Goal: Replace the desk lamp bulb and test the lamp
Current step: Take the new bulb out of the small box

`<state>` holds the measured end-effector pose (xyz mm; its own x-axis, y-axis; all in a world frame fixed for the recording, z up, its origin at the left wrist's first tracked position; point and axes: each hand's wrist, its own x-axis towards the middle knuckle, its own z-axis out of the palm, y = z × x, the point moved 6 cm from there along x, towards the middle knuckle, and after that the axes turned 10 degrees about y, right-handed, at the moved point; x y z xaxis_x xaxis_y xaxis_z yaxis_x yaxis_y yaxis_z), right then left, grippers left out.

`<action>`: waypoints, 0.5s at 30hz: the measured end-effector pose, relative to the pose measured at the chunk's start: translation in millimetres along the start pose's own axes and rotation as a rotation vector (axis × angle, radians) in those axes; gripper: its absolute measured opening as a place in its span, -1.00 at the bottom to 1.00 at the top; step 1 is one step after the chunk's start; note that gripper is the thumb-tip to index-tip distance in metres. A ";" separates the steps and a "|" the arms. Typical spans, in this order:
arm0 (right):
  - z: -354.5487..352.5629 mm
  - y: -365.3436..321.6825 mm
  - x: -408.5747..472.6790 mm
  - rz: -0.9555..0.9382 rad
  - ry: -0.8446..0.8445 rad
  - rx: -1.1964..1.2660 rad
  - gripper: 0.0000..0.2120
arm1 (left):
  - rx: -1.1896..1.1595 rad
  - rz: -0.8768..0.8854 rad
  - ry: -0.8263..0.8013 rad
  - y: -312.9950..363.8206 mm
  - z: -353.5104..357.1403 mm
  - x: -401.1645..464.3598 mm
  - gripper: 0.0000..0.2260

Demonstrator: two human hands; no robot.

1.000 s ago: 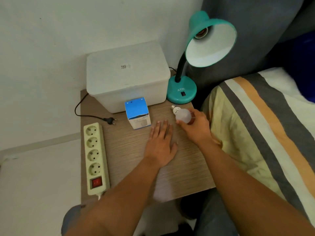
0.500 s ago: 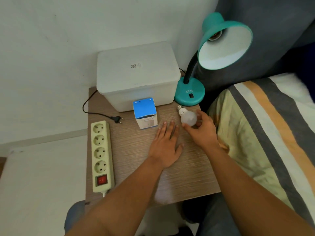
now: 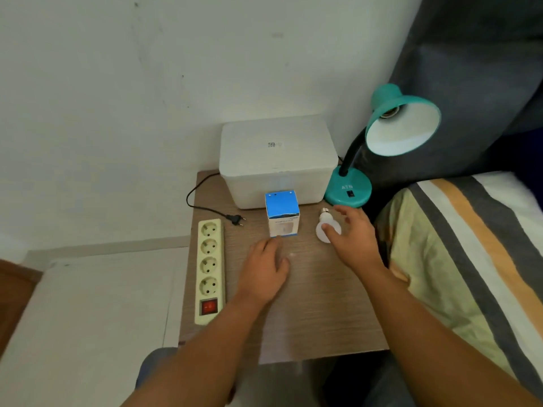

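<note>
Bulb (image 3: 326,229) lies on its side on the wooden worktop (image 3: 317,304), screw cap pointing back toward the teal lamp's base (image 3: 348,188). Right hand (image 3: 351,239) is over it now, fingers spread and curved, thumb tip touching the white globe, grip loose and wide, not closed around anything. Left hand (image 3: 264,268) sits palm down on the worktop, fingers loosely together and reaching just up to the front of the small blue-topped bulb box (image 3: 282,214); nothing in its grip. That box stands upright, right against the front of the big white lidded container (image 3: 277,160) at the back. Up on the right, the lamp's teal shade (image 3: 402,124) tilts toward us on its black gooseneck, and the socket inside shows bare. Over on the left edge, a cream power strip (image 3: 210,268) with four sockets and a red switch runs front to back. Black plug (image 3: 236,220) lies on the worktop just beyond the strip's far end, unconnected, its cord looping back behind the container. Striped bedding (image 3: 470,245) fills the right side.
</note>
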<state>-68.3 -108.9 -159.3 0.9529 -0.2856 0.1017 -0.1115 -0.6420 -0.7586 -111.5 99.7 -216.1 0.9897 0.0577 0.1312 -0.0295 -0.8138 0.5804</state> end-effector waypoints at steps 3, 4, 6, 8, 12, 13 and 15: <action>17.4 -26.6 2.1 -0.077 -0.097 -0.009 -0.57 | -0.131 -0.084 0.090 -12.4 -13.4 13.1 -0.46; 23.6 -34.3 4.1 -0.116 -0.119 -0.016 -0.57 | -0.195 -0.108 0.103 -15.1 -15.8 18.6 -0.41; 34.6 -46.9 9.6 -0.187 -0.153 -0.029 -0.59 | -0.282 -0.113 0.111 -20.5 -15.5 31.7 -0.29; 43.4 -55.3 14.4 -0.217 -0.191 -0.040 -0.60 | -0.315 -0.099 0.096 -23.6 -13.1 45.7 -0.19; 55.6 -59.1 24.0 -0.180 -0.236 -0.038 -0.59 | -0.389 -0.103 0.053 -26.6 -6.8 64.5 -0.12; 57.7 -58.7 25.7 -0.170 -0.245 -0.033 -0.59 | -0.406 -0.099 0.043 -27.0 -4.9 67.1 -0.12; 60.3 -57.9 28.6 -0.172 -0.245 -0.025 -0.60 | -0.476 -0.111 0.035 -27.8 -0.4 69.5 -0.16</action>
<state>-17.6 -37.1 -151.3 0.9978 0.0066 0.0667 0.0531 -0.6840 -0.7275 -41.9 126.5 -222.8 0.9854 0.1555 0.0699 0.0073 -0.4478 0.8941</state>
